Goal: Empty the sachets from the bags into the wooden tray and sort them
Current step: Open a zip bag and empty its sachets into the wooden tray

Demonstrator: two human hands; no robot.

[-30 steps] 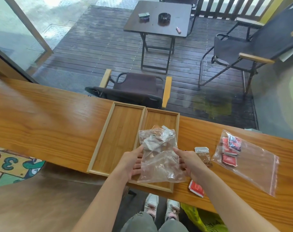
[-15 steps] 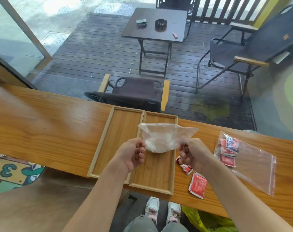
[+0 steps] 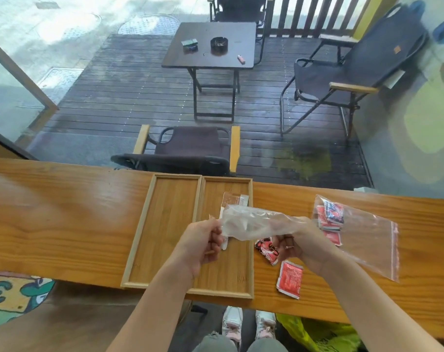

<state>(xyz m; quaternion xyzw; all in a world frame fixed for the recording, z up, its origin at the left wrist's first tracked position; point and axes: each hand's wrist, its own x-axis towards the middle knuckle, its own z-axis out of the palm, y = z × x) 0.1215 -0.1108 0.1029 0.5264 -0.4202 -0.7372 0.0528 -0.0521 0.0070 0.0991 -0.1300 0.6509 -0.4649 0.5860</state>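
Observation:
My left hand [image 3: 203,243] and my right hand [image 3: 295,243] both grip a clear plastic bag [image 3: 254,224], stretched level between them above the wooden tray [image 3: 165,237]. The tray has two long compartments. A brown and white sachet [image 3: 235,199] lies in the right compartment, partly under the bag. Two red sachets rest on the counter right of the tray, one [image 3: 266,248] near my right hand and one [image 3: 290,279] closer to the front edge. A second clear bag [image 3: 368,232] with several red sachets lies further right.
The tray sits on a long wooden counter [image 3: 63,224], its front edge just above my shoes. Beyond the counter are a wet deck with folding chairs [image 3: 188,148] and a dark table [image 3: 210,47]. A yellow-green bag [image 3: 317,334] lies under the counter.
The bag went from lying over the right compartment to being lifted and stretched sideways between both hands. Sachets have dropped out onto the tray and the counter.

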